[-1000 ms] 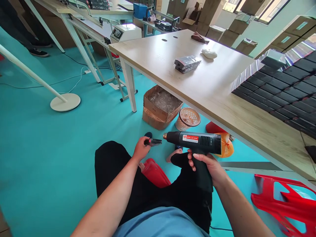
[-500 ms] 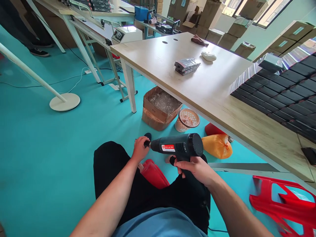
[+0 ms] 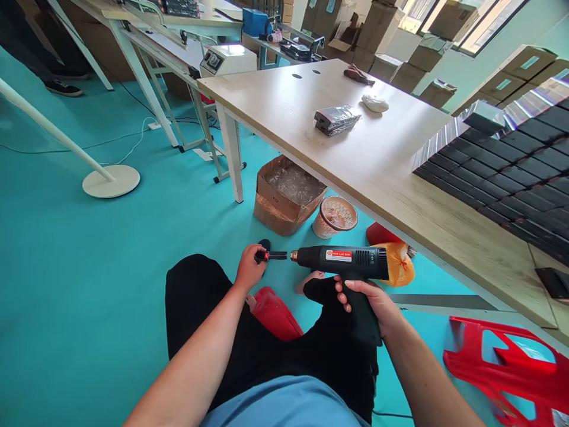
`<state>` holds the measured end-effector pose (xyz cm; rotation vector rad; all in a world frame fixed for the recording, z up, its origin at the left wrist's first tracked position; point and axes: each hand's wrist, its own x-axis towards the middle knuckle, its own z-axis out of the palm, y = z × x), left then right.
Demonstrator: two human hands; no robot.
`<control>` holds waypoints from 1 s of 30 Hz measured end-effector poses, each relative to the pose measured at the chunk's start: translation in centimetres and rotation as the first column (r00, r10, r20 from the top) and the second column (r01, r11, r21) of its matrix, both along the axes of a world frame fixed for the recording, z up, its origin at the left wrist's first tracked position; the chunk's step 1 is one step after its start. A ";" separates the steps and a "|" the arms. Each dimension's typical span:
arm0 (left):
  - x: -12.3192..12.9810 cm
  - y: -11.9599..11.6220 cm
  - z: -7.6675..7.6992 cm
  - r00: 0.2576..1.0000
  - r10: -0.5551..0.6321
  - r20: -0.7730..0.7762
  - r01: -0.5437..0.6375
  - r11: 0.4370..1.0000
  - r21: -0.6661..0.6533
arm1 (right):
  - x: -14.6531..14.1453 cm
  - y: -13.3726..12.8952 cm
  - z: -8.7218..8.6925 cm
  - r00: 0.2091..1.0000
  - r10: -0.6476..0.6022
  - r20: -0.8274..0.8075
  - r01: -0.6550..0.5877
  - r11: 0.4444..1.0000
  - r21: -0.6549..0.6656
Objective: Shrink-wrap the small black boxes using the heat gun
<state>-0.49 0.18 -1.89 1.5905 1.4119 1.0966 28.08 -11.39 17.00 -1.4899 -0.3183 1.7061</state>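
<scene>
Over my lap, my right hand [image 3: 362, 293] is wrapped around the handle of a dark heat gun [image 3: 342, 261] with a red-and-white label. Its nozzle points left. My left hand [image 3: 250, 267] grips one end of a slim black item [image 3: 276, 255] with a red mark; I cannot make out its exact kind. The item's free end lies in line with the nozzle, with a small gap between them. Fingers partly cover the held end.
The wooden table [image 3: 382, 151] bears rows of black boxes [image 3: 524, 172], a wrapped black bundle [image 3: 336, 119] and a white lump [image 3: 374, 103]. Below are a carton of clear film [image 3: 280, 209], a basket [image 3: 326, 226], an orange bag [image 3: 399, 267] and a red stool [image 3: 507, 362].
The heat gun has moved right, away from my left hand, and more of its nozzle shows. The slim black item, largely hidden before, is now visible in my left hand.
</scene>
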 end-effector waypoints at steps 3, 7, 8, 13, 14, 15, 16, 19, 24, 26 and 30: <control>0.1 0.1 0.0 1.000 -0.014 -0.014 0.013 1.000 -0.014 | 0.2 -0.1 -0.2 0.999 -0.009 -0.031 0.009 1.000 0.002; 0.0 0.0 0.1 1.000 0.000 -0.027 0.000 1.000 -0.025 | 0.5 0.2 -0.5 0.998 -0.027 -0.062 0.026 1.000 -0.010; -0.1 0.0 0.0 1.000 0.001 -0.029 -0.001 1.000 -0.024 | 0.4 0.2 -0.5 0.998 -0.026 -0.054 0.026 1.000 -0.013; 0.0 0.1 -0.4 0.998 -0.016 -0.060 0.015 1.000 -0.006 | -2.4 0.5 0.5 0.986 0.162 0.029 -0.164 0.981 0.100; 0.1 0.1 -0.5 0.997 -0.015 -0.072 0.015 1.000 0.000 | -3.1 0.7 0.7 0.978 0.208 0.034 -0.210 0.967 0.143; 0.1 0.1 -0.6 0.996 -0.014 -0.083 0.015 1.000 0.008 | -3.7 0.9 1.0 0.973 0.227 0.049 -0.233 0.956 0.178; 0.1 0.0 -0.6 0.996 -0.016 -0.092 0.017 1.000 0.013 | -4.2 1.1 1.2 0.973 0.217 0.082 -0.230 0.952 0.200; -0.1 0.0 -0.7 0.994 -0.033 -0.105 0.035 0.999 0.014 | -4.8 1.6 1.7 0.963 0.180 0.201 -0.220 0.955 0.200; -0.2 0.3 -0.6 0.993 0.011 -0.120 -0.002 0.997 0.071 | -4.6 1.5 2.0 0.934 0.312 0.173 -0.345 0.912 0.221; -0.2 0.4 -0.6 0.992 0.007 -0.124 0.003 0.996 0.084 | -4.5 1.5 2.0 0.942 0.241 0.236 -0.292 0.933 0.212; -0.2 0.5 -0.7 0.991 -0.031 -0.128 0.041 0.996 0.078 | -4.7 1.7 2.5 0.925 0.274 0.264 -0.318 0.938 0.139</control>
